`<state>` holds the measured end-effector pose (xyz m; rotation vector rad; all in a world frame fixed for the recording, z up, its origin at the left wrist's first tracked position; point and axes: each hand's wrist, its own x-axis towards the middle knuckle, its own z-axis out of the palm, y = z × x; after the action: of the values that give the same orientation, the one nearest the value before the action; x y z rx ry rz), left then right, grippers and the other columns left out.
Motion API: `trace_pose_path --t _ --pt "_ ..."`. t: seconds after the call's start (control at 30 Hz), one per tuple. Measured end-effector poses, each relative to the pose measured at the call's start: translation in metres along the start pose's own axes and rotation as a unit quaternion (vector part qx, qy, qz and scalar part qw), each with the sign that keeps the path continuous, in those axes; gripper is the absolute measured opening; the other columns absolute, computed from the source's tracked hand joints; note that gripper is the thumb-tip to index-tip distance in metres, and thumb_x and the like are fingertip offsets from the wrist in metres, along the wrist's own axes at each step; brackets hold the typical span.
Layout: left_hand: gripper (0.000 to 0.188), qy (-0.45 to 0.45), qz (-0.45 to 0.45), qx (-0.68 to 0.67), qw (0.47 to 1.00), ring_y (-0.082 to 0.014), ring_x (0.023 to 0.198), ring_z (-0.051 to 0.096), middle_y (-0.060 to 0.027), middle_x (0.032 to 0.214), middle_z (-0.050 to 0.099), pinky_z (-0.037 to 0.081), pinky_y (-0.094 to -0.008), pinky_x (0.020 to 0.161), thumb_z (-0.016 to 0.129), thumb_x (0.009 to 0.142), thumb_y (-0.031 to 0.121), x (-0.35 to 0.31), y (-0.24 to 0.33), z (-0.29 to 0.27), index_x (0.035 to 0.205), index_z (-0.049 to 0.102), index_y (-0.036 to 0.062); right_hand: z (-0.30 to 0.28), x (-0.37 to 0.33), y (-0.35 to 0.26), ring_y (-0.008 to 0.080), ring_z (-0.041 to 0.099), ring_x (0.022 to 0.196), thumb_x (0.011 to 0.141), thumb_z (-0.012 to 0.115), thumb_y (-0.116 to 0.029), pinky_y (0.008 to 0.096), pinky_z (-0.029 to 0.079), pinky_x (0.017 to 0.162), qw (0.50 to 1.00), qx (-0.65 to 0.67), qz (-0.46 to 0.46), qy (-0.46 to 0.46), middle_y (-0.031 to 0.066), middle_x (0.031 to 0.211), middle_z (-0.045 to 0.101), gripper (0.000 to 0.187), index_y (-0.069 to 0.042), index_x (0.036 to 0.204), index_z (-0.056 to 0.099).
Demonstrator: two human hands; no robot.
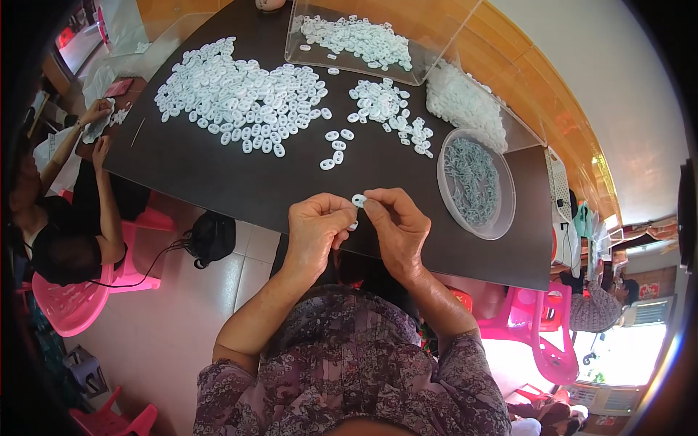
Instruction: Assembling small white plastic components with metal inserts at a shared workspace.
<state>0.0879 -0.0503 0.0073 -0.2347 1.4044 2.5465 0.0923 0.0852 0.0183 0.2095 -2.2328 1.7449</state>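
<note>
In front of me, at the near edge of the table, both hands meet at a small white oval plastic piece with holes point(358, 200). My right hand point(396, 229) pinches it between thumb and forefinger. My left hand point(318, 221) is closed, its fingertips against the same piece. A bit of another white piece point(353, 226) peeks out below the left fingers; what else they hold is hidden. Just beyond my hands lie several loose two-holed oval pieces point(338, 145). A large heap of the same ovals point(240, 94) spreads at the left, and a heap of smaller white pieces point(379, 100) lies farther right.
At the right stands a round clear tub point(507, 218) of grey-green small parts. A clear box point(443, 43) with white pieces sits at the back, beside a bag of white pieces point(465, 105). At the left a co-worker's hands point(97, 112) work at another table. Pink chairs point(76, 301) stand around.
</note>
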Motion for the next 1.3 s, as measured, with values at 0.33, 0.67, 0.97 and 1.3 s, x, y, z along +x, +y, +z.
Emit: trace_pose_path --t 0.33,0.67,0.97,1.3 --pt "0.002 -0.009 0.005 -0.003 1.0 -0.0082 0.047 0.049 -0.007 0.065 0.06 0.034 -0.0198 0.041 0.063 0.075 -0.003 0.0 0.002 0.0 0.076 0.063 -0.0048 -0.019 0.034 0.035 0.0248 0.054 0.068 0.073 0.064 0.003 0.0336 0.043 0.061 0.955 -0.26 -0.139 -0.01 0.0107 0.077 0.058 0.011 -0.002 0.084 0.064" --pt "0.003 -0.001 0.003 -0.031 1.0 -0.0086 0.048 0.05 -0.0075 0.068 0.06 0.036 -0.0201 0.043 0.063 0.077 -0.003 0.0 0.002 0.002 0.079 0.063 -0.0051 -0.017 0.013 -0.004 0.0093 0.057 0.077 0.079 0.063 0.003 0.0223 0.045 0.067 0.993 0.042 0.034 -0.107 0.0038 0.084 0.061 0.012 0.0 0.091 0.066" --pt "0.005 -0.028 0.041 -0.051 0.997 -0.0064 0.053 0.05 -0.0049 0.07 0.06 0.037 -0.0184 0.045 0.063 0.081 -0.001 -0.003 -0.004 0.003 0.084 0.063 -0.0048 -0.013 0.008 -0.003 0.007 0.056 0.075 0.082 0.06 0.005 0.0208 0.045 0.069 0.981 0.158 0.076 -0.081 0.0024 0.085 0.062 0.01 0.001 0.091 0.064" --pt "0.012 -0.01 0.122 -0.002 0.992 -0.0101 0.063 0.051 -0.0029 0.074 0.058 0.043 -0.021 0.057 0.065 0.082 0.002 -0.006 -0.007 0.001 0.093 0.064 -0.0036 -0.011 0.001 -0.004 0.0067 0.054 0.076 0.083 0.062 0.003 0.0208 0.045 0.069 0.995 0.041 0.016 -0.092 0.0011 0.085 0.06 0.011 0.0 0.093 0.064"
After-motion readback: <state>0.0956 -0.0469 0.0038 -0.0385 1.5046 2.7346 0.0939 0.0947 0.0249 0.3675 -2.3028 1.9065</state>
